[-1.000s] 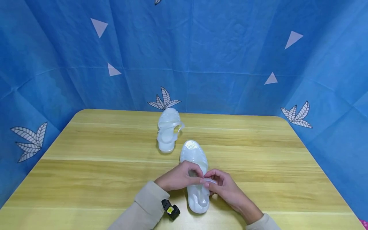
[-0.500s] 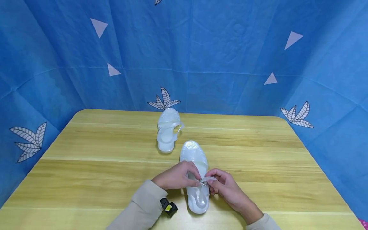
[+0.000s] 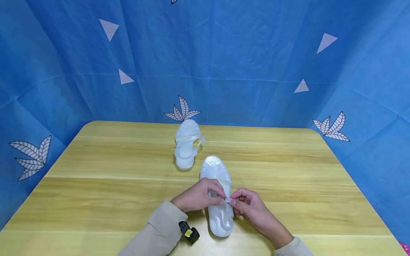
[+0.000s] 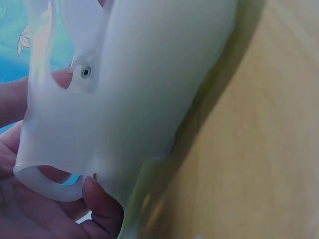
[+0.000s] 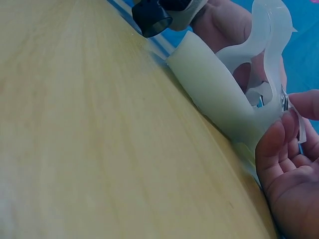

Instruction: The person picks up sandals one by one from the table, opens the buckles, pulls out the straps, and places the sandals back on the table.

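Observation:
A translucent white jelly sandal [image 3: 215, 171] lies on the table, its toe pointing away from me. My left hand [image 3: 199, 196] reaches over it from the left, thumb and forefinger pinching the ankle strap [image 3: 227, 200] beside the buckle. From the right, my right hand [image 3: 253, 209] pinches the same strap between thumb and forefinger. The right wrist view shows the small metal buckle [image 5: 285, 101] at those fingertips, with a strap end hanging past them. In the left wrist view the sandal's side fills much of the picture, with a metal rivet [image 4: 86, 72] on it.
The matching white sandal [image 3: 185, 144] stands farther back and left, its strap sticking out to the right. A black wrist camera [image 3: 189, 233] hangs at my left cuff. A blue printed curtain [image 3: 256, 64] borders the wooden table [image 3: 112, 199].
The strap end that stuck out over my right fingers is now drawn in close to the buckle. My right fingertips have closed in on it. The sandals have stayed in place.

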Demonstrator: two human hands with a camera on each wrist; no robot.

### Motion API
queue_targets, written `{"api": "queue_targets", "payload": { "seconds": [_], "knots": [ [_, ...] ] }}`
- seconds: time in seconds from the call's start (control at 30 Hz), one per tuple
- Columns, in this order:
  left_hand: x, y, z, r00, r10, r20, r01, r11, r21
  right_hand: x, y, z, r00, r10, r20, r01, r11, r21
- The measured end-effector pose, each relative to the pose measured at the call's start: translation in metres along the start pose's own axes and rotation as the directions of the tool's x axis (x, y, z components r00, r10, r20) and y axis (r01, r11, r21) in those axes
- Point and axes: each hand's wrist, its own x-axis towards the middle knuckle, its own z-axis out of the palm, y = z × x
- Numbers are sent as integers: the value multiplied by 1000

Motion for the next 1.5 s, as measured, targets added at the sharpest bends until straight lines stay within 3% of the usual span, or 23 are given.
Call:
{"api": "queue_targets", "payload": {
  "seconds": [0.27,0.57,0.8,0.97,1.2,1.37,1.5],
  "knots": [
    [1,1,3,1000,12,-12,-12,1000,-22,-1,0,0,1000,14,-14,-14,1000,28],
    [2,-1,6,999,41,-24,-43,996,-84,-1,-1,3,999,6,-36,-7,1000,-24],
    [-4,-10,8,999,39,-32,-43,989,-142,-1,-2,3,999,27,-31,-28,999,-17],
    [-8,-17,12,992,107,-64,-117,978,-173,-1,-3,4,999,24,-23,-25,999,-24],
    [-8,-20,14,985,157,-71,-166,974,-157,-2,-2,5,1000,24,-4,-24,1000,-5],
    [-8,-24,17,961,255,-108,-268,954,-134,-2,-3,5,1000,27,-2,-27,1000,-5],
    [-8,-25,19,948,290,-129,-306,944,-127,-1,-4,5,1000,18,-1,-18,1000,-18]
  ]
}}
